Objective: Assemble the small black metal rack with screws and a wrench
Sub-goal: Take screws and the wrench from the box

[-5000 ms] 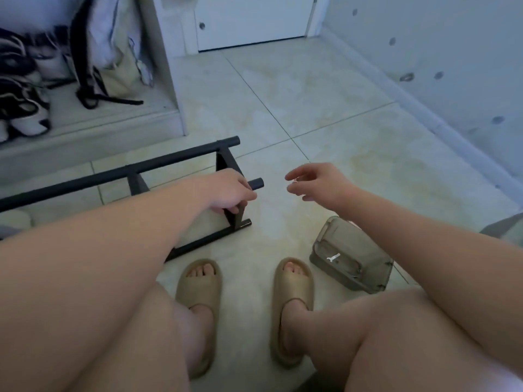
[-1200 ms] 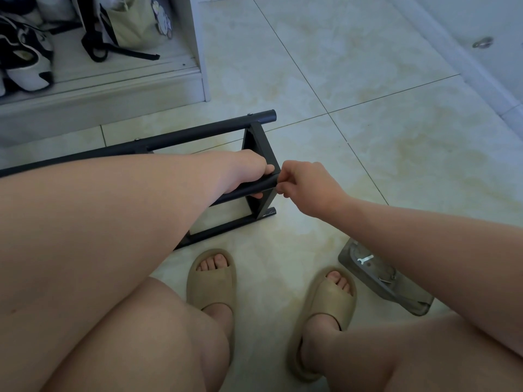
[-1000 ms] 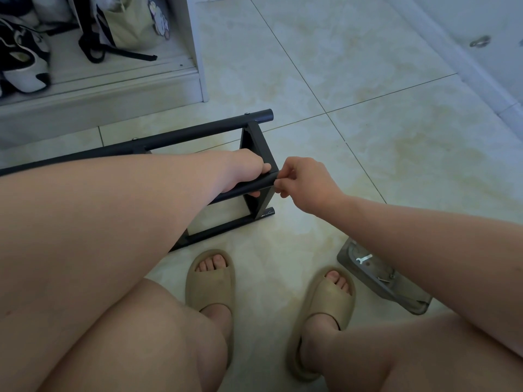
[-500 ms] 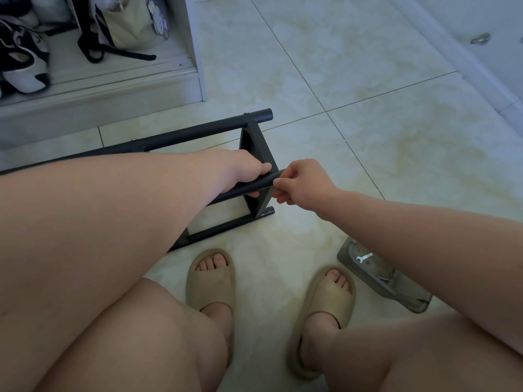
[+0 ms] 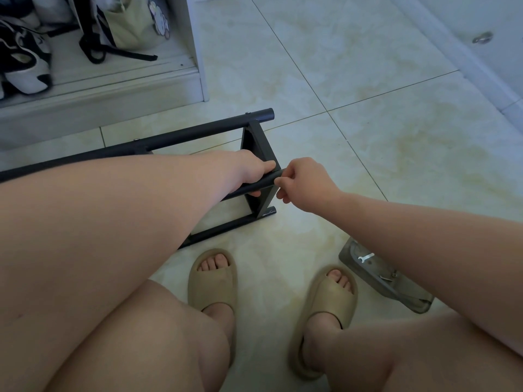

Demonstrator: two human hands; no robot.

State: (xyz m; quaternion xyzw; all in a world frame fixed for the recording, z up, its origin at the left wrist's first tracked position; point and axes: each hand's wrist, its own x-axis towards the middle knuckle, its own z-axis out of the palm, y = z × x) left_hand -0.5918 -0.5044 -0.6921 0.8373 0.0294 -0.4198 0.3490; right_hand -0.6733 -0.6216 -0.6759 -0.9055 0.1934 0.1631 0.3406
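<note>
Left hand (image 5: 249, 172) grips the near upper bar (image 5: 266, 181) of the rack (image 5: 198, 131), fingers curled under it, thumb on top. Right hand (image 5: 302, 183) is just beside the left, touching the same bar at its end. Its fingers are curled and thumb and forefinger pinch at the bar tip. Cannot tell if a screw sits between the fingertips.

Rack stands on the tiled floor (image 5: 368, 137), directly under and beyond both hands. Its far top bar runs away to the left past the left forearm, and its end frame is upright right below the hands. The low rail lies on the floor under the left wrist.

Wrench (image 5: 366, 257), small and silvery, lies well apart from the hands, below the right forearm, on a grey translucent container (image 5: 396, 284) on the floor. Other small metal bits on the container are too small to tell.

Tan slippers (image 5: 215, 281) on both feet, nearer the body than the hands. Shelf (image 5: 99, 89) beyond the left hand holds shoes (image 5: 25, 66) and a pale green bag (image 5: 130, 24).
</note>
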